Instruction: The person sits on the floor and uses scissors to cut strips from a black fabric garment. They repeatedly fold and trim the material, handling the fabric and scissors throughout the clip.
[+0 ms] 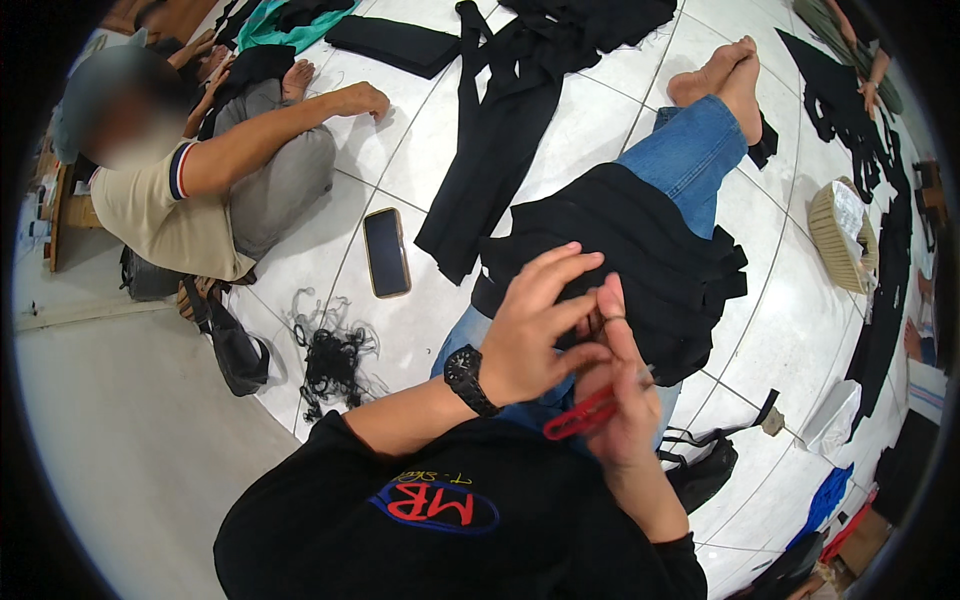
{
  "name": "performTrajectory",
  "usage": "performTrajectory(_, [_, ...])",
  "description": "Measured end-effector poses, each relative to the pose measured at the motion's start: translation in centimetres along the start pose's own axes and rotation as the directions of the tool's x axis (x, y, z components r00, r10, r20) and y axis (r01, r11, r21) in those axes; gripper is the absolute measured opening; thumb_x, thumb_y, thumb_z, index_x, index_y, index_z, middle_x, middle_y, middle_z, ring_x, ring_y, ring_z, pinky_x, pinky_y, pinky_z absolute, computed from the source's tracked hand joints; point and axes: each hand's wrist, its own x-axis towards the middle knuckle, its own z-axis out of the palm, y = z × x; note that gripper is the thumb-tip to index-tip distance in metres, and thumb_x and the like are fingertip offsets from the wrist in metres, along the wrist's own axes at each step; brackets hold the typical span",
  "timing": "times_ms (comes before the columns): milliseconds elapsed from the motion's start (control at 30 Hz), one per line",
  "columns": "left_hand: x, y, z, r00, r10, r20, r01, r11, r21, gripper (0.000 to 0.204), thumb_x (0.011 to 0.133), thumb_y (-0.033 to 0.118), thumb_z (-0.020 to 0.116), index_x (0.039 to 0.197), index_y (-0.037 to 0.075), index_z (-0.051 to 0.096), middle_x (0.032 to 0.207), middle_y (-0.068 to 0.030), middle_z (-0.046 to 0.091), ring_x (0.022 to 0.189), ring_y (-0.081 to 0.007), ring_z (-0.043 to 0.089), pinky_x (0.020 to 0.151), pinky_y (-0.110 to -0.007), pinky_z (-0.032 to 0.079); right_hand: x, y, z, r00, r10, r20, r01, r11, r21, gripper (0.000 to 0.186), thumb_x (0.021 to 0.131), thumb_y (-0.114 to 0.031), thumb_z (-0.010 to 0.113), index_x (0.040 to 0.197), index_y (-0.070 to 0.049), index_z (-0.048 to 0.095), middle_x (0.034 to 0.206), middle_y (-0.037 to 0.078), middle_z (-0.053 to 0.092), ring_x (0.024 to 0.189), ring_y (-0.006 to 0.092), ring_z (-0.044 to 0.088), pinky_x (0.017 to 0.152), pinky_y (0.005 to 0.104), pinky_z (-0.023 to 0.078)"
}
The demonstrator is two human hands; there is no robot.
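Observation:
A stack of black cloth pieces (640, 230) lies over my jean-clad legs. My left hand (540, 330), with a black watch on the wrist, is above the cloth, its fingers apart and partly bent. Those fingertips meet the raised fingers of my right hand (628, 410); no thing shows clearly between them. Against its palm my right hand keeps a small pair of red-handled thread snips (582, 414), with a bit of metal showing beside the fingers. The blades are mostly hidden by the hand.
A phone (387, 252) and a tangled heap of black thread scraps (335, 362) lie on the tiles at left. Another person (170, 210) sits beyond them. Long black cloth (500, 150) stretches ahead. At right stand a beige basket (842, 235) and a black bag (705, 475).

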Motion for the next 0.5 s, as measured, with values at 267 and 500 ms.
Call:
performTrajectory(267, [-5.1,-6.6,-9.5,0.98,-0.197,-0.037,0.2,0.958,0.204,0.011,0.07,-0.001,0.077,0.077,0.006,0.073,0.1,-0.007,0.069,0.115,-0.0321,0.06,0.097,-0.044,0.046,1.2,-1.6,-0.7,0.858,0.475,0.195,-0.468,0.88,-0.085,0.053,0.102,-0.032,0.051,0.136,0.009,0.051,0.14,0.022,0.053,0.125,0.0282,0.057,0.104,0.0404,0.046])
performTrajectory(500, [-18.3,-14.6,-23.0,0.7,-0.707,0.102,0.232,0.36,0.904,0.017,0.08,0.018,0.073,0.095,0.013,0.078,0.112,-0.004,0.068,0.118,-0.0267,0.056,0.105,-0.048,0.038,-0.7,-5.7,-6.2,0.927,0.321,-0.195,-0.375,0.83,-0.414,0.06,0.101,-0.047,0.048,0.127,0.006,0.058,0.103,0.02,0.072,0.057,0.0148,0.068,0.044,0.0197,0.044])
